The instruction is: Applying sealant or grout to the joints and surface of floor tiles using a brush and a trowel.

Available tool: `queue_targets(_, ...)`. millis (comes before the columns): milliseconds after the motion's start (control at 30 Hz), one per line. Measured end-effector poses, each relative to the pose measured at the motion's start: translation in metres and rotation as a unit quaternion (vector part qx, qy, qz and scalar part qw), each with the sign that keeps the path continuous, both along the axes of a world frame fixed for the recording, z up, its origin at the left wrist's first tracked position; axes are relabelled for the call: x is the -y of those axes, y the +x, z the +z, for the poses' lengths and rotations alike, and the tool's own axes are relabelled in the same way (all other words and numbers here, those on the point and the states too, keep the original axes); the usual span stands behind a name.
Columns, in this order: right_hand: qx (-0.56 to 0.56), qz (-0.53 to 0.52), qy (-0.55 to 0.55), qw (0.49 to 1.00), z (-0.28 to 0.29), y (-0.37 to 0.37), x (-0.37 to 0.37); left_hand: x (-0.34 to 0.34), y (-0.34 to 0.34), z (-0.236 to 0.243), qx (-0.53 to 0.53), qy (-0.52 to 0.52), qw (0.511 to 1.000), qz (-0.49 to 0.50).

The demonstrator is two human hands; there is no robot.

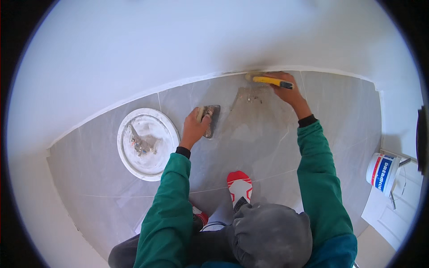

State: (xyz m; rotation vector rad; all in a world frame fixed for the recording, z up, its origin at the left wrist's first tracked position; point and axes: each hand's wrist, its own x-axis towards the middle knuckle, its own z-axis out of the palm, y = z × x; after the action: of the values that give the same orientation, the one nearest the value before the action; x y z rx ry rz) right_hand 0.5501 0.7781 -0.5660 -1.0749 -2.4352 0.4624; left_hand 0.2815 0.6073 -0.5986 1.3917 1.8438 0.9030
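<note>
My left hand (195,127) is closed on a flat trowel (212,120) with a grimy face, low over the grey tiles just right of a round white lid (163,130) that holds grey debris. Higher and to the right, my right hand (287,93) grips a yellow-handled tool (268,80) with a black end, at the foot of the white wall. Its pale working end is blurred against that wall's base. A small scatter of debris (251,99) lies on the tiles below it.
The white wall (147,44) curves across the top. A white bucket (382,172) stands at right near a white panelled door (389,221). My red-and-white socked foot (239,183) and grey-clad knee (272,232) are below my hands.
</note>
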Motion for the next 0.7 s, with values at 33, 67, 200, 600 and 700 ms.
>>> queue_targets(33, 0.018, -0.041, -0.003, 0.999, 0.003, 0.003, -0.005, 0.002, -0.004, -0.003, -0.004, 0.026, 1.000, 0.017)
queue_targets(67, 0.038, -0.082, -0.012, 0.996, 0.006, 0.006, -0.005, 0.005, -0.005, -0.003, 0.000, 0.018, 1.000, 0.018)
queue_targets(200, -0.080, 0.061, 0.011, 0.995, -0.017, -0.007, 0.033, 0.003, -0.013, 0.002, 0.084, 0.009, 0.993, 0.081)
queue_targets(600, 0.006, 0.123, -0.025, 0.992, -0.012, -0.037, 0.059, 0.042, -0.027, 0.003, 0.004, 0.000, 0.993, 0.121)
queue_targets(700, 0.017, 0.184, -0.050, 0.982, -0.004, -0.013, 0.078, 0.070, -0.019, 0.001, 0.010, 0.027, 0.983, 0.179)
